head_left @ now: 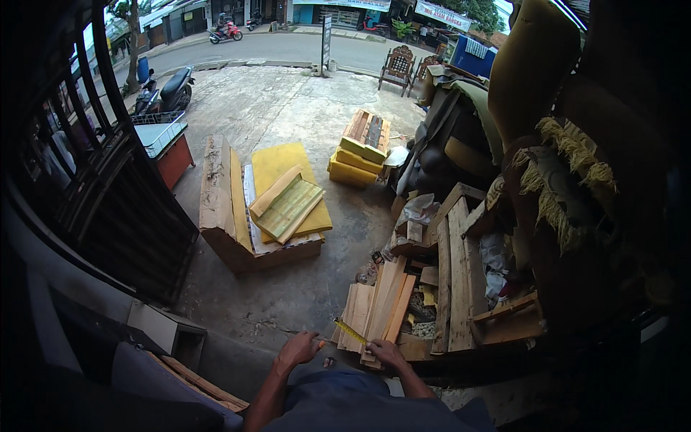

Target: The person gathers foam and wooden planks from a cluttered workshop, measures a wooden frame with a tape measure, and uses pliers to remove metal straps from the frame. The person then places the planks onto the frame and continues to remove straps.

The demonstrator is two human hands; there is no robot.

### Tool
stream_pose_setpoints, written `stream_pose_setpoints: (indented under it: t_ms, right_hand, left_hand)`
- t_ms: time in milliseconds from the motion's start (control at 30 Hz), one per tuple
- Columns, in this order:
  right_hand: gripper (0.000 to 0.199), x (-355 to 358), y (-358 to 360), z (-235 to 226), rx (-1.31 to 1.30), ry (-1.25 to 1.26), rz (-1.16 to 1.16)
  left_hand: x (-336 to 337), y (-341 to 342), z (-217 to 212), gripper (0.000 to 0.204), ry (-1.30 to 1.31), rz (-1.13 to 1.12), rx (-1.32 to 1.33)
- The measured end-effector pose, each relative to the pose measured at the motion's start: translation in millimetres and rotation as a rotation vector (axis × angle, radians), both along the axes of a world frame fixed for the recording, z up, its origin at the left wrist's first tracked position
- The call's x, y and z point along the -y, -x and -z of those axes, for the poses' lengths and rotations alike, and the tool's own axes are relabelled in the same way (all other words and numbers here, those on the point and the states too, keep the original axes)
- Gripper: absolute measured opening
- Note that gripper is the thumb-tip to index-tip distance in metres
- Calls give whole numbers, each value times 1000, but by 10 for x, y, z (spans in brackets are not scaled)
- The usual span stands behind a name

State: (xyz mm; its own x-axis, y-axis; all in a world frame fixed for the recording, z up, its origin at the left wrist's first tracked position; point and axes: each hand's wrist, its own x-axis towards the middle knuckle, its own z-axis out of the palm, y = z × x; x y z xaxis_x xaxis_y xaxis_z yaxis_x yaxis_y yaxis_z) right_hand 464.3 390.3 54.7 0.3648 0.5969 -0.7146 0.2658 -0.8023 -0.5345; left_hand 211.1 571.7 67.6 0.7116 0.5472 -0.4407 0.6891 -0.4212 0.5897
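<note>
My right hand (387, 353) is closed round a tape measure, whose yellow blade (350, 331) sticks out up and to the left over some wooden boards (386, 302). My left hand (299, 350) is level with it, a short way to the left, with its fingers curled together. A small orange spot shows at those fingertips, and a thin line runs from them toward the boards; what the hand grips is too small to make out. The boards lie side by side just ahead of my right hand.
An unfinished sofa frame (222, 191) with yellow foam (284, 162) stands ahead left. Farther off is a yellow foam stack (353, 170) under a slatted wooden piece (367, 134). Timber frames (458, 281) crowd the right; a dark metal gate (108, 209) borders the left.
</note>
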Motion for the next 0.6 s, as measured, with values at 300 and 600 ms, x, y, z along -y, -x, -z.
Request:
stream_pose_setpoints:
  t_ms: [300,600]
  right_hand:
    - [42,-2496,-1928,440,-104,-305,380]
    - [34,-4928,-3131,1788,-365,-366,553]
  left_hand:
    - [-2155,-1529,771,50,89,230,-96]
    - [-4941,-3988,871,58,-102,487,-172]
